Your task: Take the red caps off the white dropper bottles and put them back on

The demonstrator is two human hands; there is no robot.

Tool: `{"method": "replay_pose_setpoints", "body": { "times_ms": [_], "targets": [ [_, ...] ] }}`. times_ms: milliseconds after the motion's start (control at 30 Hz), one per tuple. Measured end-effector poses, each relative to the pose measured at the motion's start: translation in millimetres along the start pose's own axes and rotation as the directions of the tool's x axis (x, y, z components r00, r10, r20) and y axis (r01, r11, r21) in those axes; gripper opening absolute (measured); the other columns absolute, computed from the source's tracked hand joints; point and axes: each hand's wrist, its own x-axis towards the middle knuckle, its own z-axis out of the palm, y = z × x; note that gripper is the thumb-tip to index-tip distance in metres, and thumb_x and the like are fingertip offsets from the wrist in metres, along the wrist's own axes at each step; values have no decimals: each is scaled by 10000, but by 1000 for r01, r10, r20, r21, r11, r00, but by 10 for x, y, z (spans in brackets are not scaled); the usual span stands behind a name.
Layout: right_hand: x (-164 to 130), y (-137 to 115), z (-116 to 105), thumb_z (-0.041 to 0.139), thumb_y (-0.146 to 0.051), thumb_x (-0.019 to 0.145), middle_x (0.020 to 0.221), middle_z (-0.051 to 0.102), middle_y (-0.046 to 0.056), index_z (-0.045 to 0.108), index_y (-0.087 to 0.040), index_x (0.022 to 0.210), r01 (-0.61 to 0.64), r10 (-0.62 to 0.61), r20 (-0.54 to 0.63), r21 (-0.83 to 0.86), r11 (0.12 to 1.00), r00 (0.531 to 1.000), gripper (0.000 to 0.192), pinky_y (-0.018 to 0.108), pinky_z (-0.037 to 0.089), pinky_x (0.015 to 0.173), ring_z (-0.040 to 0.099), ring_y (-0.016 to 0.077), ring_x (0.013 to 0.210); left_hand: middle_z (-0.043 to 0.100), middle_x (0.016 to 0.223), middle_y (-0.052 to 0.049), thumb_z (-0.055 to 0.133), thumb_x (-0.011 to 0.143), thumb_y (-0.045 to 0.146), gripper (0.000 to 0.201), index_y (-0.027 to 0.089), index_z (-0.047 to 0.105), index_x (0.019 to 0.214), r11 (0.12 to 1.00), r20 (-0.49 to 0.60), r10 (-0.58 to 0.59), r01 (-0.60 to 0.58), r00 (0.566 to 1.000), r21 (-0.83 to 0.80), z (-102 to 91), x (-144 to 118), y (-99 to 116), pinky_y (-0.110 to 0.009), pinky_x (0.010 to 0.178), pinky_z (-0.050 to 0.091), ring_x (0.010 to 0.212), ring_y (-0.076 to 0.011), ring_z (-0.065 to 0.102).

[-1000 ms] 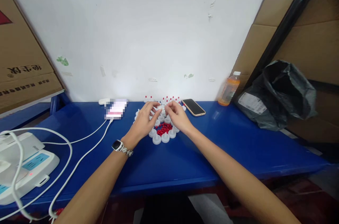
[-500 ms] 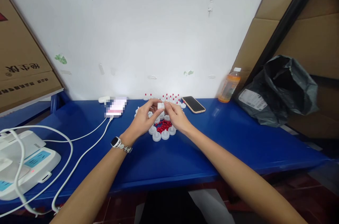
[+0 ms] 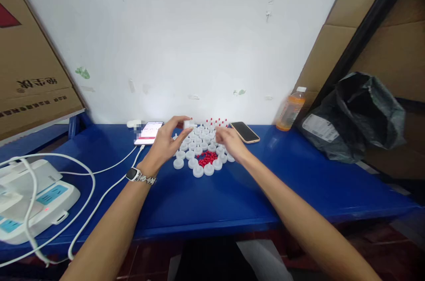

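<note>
Above the blue table (image 3: 239, 201), my hands have moved apart: my left hand (image 3: 164, 142) alone pinches a white cap (image 3: 188, 124); I judge my right hand (image 3: 230, 140) released from it. The right is curled near standing caps (image 3: 198, 171); I cannot tell its contents. Loose red tips (image 3: 208, 158) lie ringed by caps. Behind stands a white wall (image 3: 199, 41).

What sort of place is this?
Possibly a small workshop or storeroom: a blue table bears many white caps around small red pieces, with a cardboard box at the left.
</note>
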Motion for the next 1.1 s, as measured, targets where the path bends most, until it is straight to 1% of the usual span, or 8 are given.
{"method": "replay_pose_setpoints", "body": {
  "times_ms": [100,167,300,467,633,733,867,1100],
  "targets": [
    [-39,36,-10,555,-291,843,645,571,-4,596,-181,646,115,-49,177,-385,916,983,230,276,351,646,485,134,639,674,1090,-49,599,927,412,310,220,592,1170,995,157,-66,76,985,-60,55,-16,-85,-326,857,519,933,-174,641],
    [-55,39,-4,572,-267,839,742,640,2,684,-185,789,122,-34,198,-451,884,980,147,279,378,695,529,139,693,677,1084,-47,619,908,426,322,226,595,1159,991,213,-88,107,973,-81,104,-35,-114,-336,860,526,931,-179,647],
    [-47,29,2,552,-314,883,776,663,4,665,-194,1016,47,-18,136,-212,976,990,212,288,429,708,571,148,706,688,1071,-49,639,884,460,349,231,602,1143,987,257,-103,131,961,-96,159,-65,-84,-358,869,533,941,-197,659],
    [48,75,57,670,-432,824,761,680,26,626,-184,901,65,-72,69,110,992,995,263,290,480,694,635,161,710,706,1055,-45,651,865,516,392,235,590,1131,982,250,-149,172,957,-75,219,-74,-2,-362,854,532,972,-217,669],
    [523,169,-68,664,-317,823,690,691,9,616,-177,891,137,-148,-96,-117,984,984,163,262,483,672,657,151,674,677,1149,-70,603,895,511,396,231,563,1172,979,210,-203,193,956,66,251,-94,-123,-394,855,508,1031,-246,633],
    [972,272,-121,606,-210,832,749,729,46,644,-159,830,43,-96,-109,-412,910,989,64,239,480,657,671,147,689,665,1085,-62,526,943,459,276,232,617,1072,968,254,-213,168,943,188,247,-114,-215,-425,875,477,1035,-262,600],
    [1430,430,7,532,-191,875,969,756,86,708,-168,939,18,-38,-7,-779,626,999,188,248,491,759,690,176,860,668,1028,-52,504,954,401,223,231,641,1000,961,315,-201,123,928,249,249,-123,-238,-431,882,447,1005,-266,572],
    [1684,580,259,634,-129,764,949,764,114,760,-156,856,40,135,123,-866,499,983,158,279,496,819,698,229,899,670,1053,-39,496,963,373,194,247,644,963,958,356,-209,117,911,262,273,-133,-215,-428,891,417,1039,-262,556]
  ]
}}
